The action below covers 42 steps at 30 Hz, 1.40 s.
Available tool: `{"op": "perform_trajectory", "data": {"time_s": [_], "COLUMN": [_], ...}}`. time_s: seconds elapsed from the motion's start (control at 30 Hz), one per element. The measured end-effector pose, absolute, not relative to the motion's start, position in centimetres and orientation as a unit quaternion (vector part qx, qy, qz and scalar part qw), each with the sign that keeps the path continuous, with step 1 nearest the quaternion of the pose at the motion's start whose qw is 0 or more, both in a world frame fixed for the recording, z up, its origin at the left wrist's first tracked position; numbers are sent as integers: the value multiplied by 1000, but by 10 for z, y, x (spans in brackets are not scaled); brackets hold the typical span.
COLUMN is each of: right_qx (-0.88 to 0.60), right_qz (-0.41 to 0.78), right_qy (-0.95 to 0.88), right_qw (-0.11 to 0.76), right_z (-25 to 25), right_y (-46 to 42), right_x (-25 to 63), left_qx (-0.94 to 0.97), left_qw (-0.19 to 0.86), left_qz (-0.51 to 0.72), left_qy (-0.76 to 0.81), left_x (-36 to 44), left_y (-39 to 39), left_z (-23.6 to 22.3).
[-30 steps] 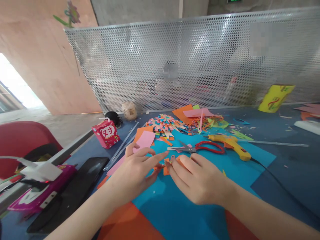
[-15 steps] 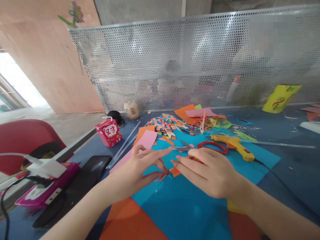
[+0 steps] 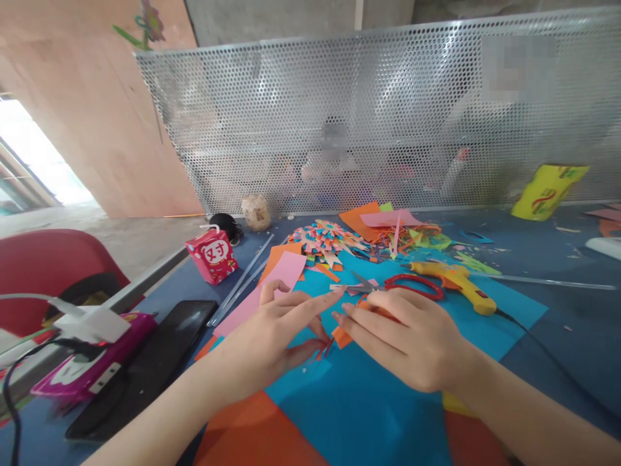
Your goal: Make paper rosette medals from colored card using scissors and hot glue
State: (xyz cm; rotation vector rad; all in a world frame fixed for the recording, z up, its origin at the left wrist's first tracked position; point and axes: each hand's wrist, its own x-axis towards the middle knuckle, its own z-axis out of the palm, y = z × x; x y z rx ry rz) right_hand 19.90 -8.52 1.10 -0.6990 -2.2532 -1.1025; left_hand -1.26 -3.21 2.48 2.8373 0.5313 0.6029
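Note:
My left hand (image 3: 276, 330) and my right hand (image 3: 402, 336) meet over a blue paper sheet (image 3: 369, 401). Between them sits a small orange paper piece (image 3: 342, 335) with cut fringes. My right hand's fingers are closed over the piece, covering most of it. My left thumb and a lower finger pinch its fringed end (image 3: 324, 349), while the index finger stretches out above. Just beyond the hands lie red-handled scissors (image 3: 398, 285), touched by neither hand.
A yellow glue gun (image 3: 456, 281) with a black cord lies right of the scissors. A woven paper disc (image 3: 323, 238), scraps, pink paper (image 3: 272, 285), a red drink carton (image 3: 213, 255), clear glue sticks (image 3: 242, 278), a black phone (image 3: 155, 362) and a perforated metal screen (image 3: 369, 116) surround the hands.
Both hands shifted slightly toward me and to the right with the orange piece. My left fingers moved from beside the piece to pinching its fringed end.

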Motion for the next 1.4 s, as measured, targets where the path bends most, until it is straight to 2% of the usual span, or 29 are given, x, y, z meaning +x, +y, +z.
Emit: {"op": "perform_trajectory", "data": {"time_s": [0.5, 0.77, 0.83, 0.97, 1.07, 1.2, 1.27, 1.4], "right_qx": [-256, -285, -308, -395, -388, -330, -312, -297], "right_qz": [-430, -382, -303, -40, 165, 520, 646, 727], "right_qy": [-823, -817, -827, -780, -719, -628, -545, -433], "right_qw": [270, 323, 360, 483, 553, 476, 434, 443], "right_z": [16, 10, 10, 11, 8, 6, 6, 6], "right_y": [-87, -87, -88, -81, -67, -61, -67, -79], "right_x": [203, 200, 199, 208, 220, 214, 203, 186], "left_qx": [944, 929, 916, 885, 878, 869, 846, 830], "left_qw": [139, -42, -96, -188, -221, -275, -299, -306], "left_qz": [231, 316, 342, 388, 392, 404, 441, 467], "left_qy": [188, 187, 184, 175, 163, 74, 26, 7], "left_x": [-16, -15, -18, -28, -35, -34, -29, -21], "left_y": [-34, -30, -28, -23, -24, -30, -31, -29], "left_z": [32, 25, 23, 15, 14, 22, 25, 20]}}
